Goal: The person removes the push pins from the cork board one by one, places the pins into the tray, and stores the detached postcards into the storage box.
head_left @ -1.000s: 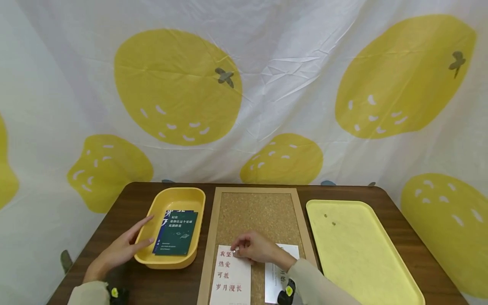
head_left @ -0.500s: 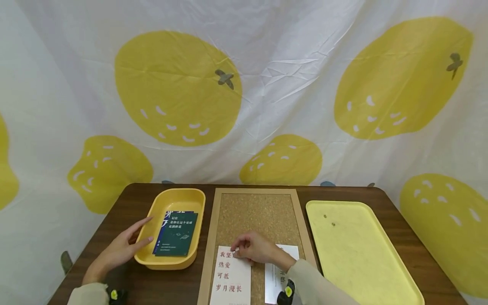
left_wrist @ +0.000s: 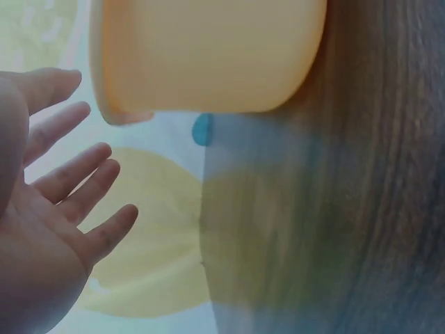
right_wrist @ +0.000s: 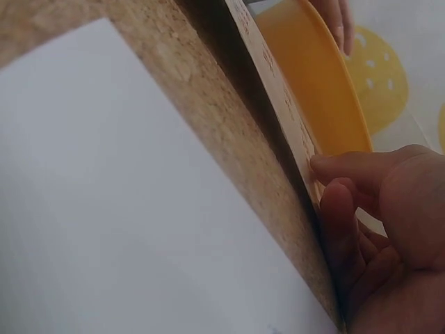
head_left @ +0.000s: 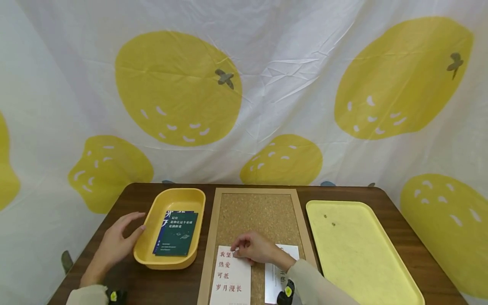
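Observation:
My right hand (head_left: 257, 248) is at the top right corner of a white card with red characters (head_left: 228, 275), pinching it between thumb and finger. In the right wrist view this card (right_wrist: 281, 97) stands off the corkboard (right_wrist: 208, 132) with a dark gap under it. A second white card (head_left: 271, 284) lies to the right on the corkboard (head_left: 259, 212), partly hidden by my forearm. My left hand (head_left: 114, 243) is just left of a yellow bin (head_left: 142, 254), its fingers spread and holding nothing. In the bin lie a green card (head_left: 177, 235) and a blue one (head_left: 161, 237).
A pale yellow tray (head_left: 362, 250) on the right carries two tiny gold-coloured pieces (head_left: 333, 224) near its far end. All stands on a dark wooden table (head_left: 126, 203). Behind its far edge hangs a lemon-print cloth (head_left: 282, 97).
My left hand has drawn back leftward from the bin's rim. My right hand stays in place at the red-lettered card.

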The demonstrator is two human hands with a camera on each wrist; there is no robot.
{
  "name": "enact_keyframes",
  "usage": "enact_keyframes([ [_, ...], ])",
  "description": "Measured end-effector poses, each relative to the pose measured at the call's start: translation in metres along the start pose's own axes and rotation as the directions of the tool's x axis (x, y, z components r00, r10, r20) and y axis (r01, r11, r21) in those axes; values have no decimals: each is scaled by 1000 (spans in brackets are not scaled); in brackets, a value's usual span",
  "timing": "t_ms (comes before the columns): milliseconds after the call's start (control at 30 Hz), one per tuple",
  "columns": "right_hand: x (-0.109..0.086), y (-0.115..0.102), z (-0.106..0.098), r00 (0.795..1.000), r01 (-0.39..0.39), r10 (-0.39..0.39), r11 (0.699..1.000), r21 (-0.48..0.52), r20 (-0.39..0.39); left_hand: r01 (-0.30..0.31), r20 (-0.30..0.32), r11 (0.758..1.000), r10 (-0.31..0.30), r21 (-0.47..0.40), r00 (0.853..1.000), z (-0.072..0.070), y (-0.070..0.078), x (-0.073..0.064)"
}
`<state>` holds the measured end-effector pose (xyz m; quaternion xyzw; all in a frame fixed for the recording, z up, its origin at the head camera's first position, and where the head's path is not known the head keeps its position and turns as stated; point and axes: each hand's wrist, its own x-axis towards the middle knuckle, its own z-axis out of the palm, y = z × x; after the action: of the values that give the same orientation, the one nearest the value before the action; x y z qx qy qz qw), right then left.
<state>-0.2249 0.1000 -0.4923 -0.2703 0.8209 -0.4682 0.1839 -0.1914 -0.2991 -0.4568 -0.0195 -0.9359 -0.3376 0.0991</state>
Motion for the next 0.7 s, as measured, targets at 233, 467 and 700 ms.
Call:
enact_keyframes([
  [233,1,2,1,1000,10,-10,1000,-7,-5,-113,-67,993,114,28,991,1,14,-4],
  [467,2,2,1,1000,4,-5,999,-32,-19,-236,-80,971,239,35,968,7,32,-8],
  [700,2,0,1,1000,-2,2,1000,-21,-15,-294,-38,956,294,8,955,11,57,-12],
])
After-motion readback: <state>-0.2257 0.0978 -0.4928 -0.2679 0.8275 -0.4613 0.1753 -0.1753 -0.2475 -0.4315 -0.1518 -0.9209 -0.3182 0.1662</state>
